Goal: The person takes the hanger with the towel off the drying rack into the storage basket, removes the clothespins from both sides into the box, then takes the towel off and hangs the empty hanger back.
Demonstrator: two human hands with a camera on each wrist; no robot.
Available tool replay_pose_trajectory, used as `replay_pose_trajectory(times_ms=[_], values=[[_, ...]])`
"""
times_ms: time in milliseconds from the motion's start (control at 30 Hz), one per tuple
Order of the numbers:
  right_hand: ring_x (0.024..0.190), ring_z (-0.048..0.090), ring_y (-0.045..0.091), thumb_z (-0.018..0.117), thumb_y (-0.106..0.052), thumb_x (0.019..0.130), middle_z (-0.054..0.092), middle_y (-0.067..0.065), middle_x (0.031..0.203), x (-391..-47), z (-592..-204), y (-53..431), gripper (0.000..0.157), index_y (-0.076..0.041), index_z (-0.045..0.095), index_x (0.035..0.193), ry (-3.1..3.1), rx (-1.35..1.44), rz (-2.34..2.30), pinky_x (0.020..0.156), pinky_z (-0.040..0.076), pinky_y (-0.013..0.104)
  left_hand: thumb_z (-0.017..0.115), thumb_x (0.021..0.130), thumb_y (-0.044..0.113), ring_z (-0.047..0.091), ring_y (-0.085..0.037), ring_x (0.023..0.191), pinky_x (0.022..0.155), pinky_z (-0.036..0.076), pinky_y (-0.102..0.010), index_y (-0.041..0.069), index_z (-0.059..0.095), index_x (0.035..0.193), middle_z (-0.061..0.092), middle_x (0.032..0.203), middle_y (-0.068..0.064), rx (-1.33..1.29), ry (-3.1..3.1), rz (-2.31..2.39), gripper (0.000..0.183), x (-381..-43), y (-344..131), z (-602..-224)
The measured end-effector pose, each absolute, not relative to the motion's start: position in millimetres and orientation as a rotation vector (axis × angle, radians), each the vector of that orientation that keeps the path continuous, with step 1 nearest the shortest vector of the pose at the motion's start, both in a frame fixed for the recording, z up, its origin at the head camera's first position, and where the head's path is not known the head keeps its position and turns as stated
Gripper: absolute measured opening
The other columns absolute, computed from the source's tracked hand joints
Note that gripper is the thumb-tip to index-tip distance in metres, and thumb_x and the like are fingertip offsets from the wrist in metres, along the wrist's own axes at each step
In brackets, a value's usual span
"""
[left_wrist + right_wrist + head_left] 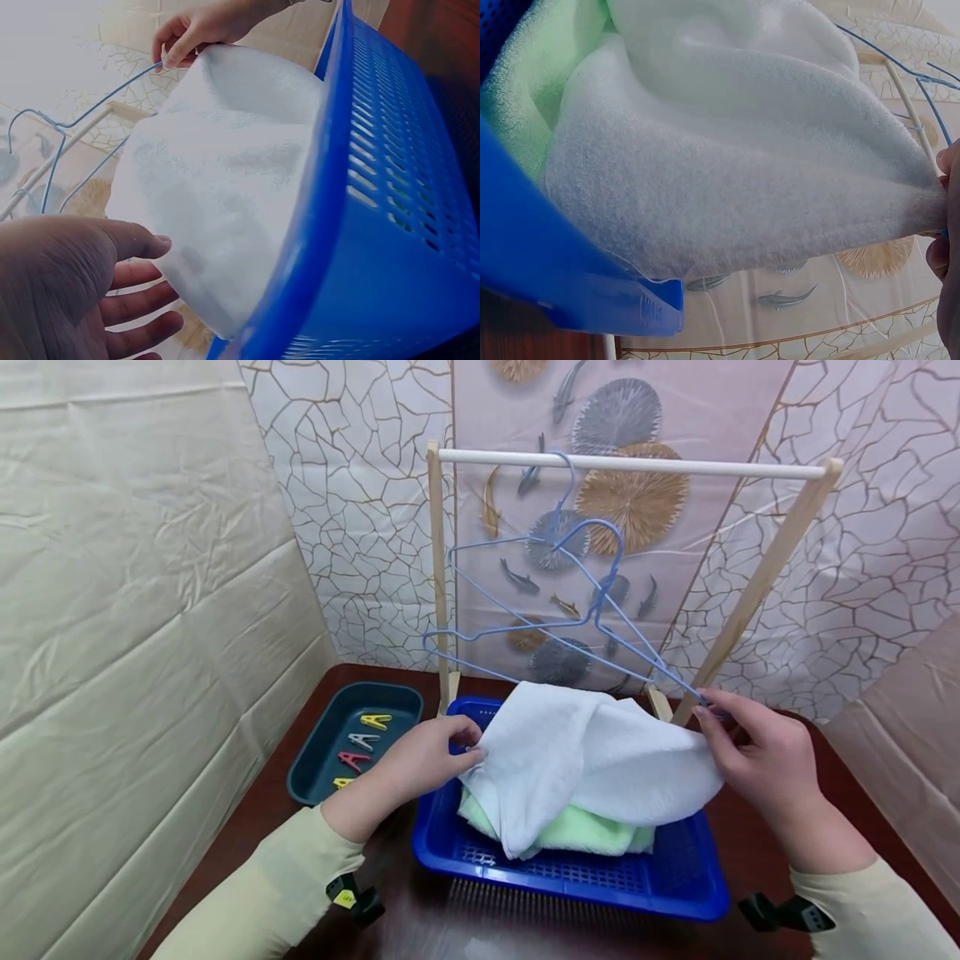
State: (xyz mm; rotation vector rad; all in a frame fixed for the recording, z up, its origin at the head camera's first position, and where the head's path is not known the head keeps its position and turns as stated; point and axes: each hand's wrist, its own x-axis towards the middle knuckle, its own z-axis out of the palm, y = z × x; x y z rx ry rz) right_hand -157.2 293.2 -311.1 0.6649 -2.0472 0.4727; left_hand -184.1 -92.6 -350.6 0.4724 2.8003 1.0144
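A white towel (540, 752) lies rumpled over a light green towel (592, 831) in a blue plastic basket (570, 889). My right hand (768, 752) pinches the end of a blue clothes hanger (615, 568) together with the white towel's right corner, which is drawn out over the basket's side. That hanger tilts, its hook up and its other end behind the towel. At the white towel's left edge is my left hand (420, 760); in the left wrist view its thumb and fingers are spread apart, with nothing gripped.
A wooden rack with a white rail (712, 467) stands behind the basket, and a second blue hanger (498, 539) hangs from it. At the left, a dark green tray (311, 777) holds several coloured clothespins (363, 741). Patterned cloth surrounds the brown table (232, 852).
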Motion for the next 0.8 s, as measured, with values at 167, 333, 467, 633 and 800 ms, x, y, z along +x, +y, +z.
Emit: replay_pose_trajectory(times_ms=[167,333,467,633,800], values=[[0.055,0.055,0.010,0.050,-0.049,0.099,0.071,0.010,0.079,-159,-312,292,0.055,0.000,0.074,0.101,-2.021,0.683,0.482,0.055,0.045,0.015,0.068,0.094,0.039,0.062,-0.018,0.103,0.087,0.054,-0.040,0.025,0.067,0.114,0.065,0.109,0.005,0.459,2.827,1.031,0.025,-188,-90,-346],[0.056,0.056,0.009,0.051,-0.047,0.099,0.071,0.009,0.078,-161,-314,293,0.053,0.000,0.075,0.101,-1.997,0.693,0.472,0.055,0.046,0.016,0.066,0.096,0.038,0.060,-0.012,0.094,0.080,0.053,-0.035,0.022,0.066,0.117,0.065,0.102,0.008,0.532,2.863,1.072,0.026,-197,-83,-337],[0.055,0.056,0.010,0.052,-0.046,0.099,0.070,0.009,0.077,-161,-314,293,0.052,0.000,0.074,0.100,-1.992,0.694,0.461,0.054,0.046,0.018,0.064,0.097,0.039,0.060,-0.011,0.094,0.077,0.052,-0.033,0.021,0.066,0.119,0.065,0.103,0.008,0.568,2.872,1.106,0.029,-204,-75,-328],[0.054,0.056,0.011,0.052,-0.045,0.100,0.071,0.009,0.078,-161,-313,292,0.051,0.000,0.075,0.101,-1.985,0.700,0.455,0.053,0.046,0.018,0.061,0.097,0.044,0.061,-0.012,0.097,0.077,0.053,-0.032,0.022,0.065,0.126,0.066,0.113,0.007,0.580,2.877,1.119,0.036,-210,-67,-325],[0.054,0.056,0.010,0.053,-0.044,0.099,0.072,0.009,0.078,-161,-312,292,0.049,0.000,0.075,0.101,-1.975,0.710,0.458,0.052,0.046,0.019,0.061,0.097,0.045,0.063,-0.011,0.093,0.074,0.053,-0.032,0.023,0.066,0.124,0.068,0.115,0.007,0.595,2.874,1.167,0.034,-211,-63,-327]])
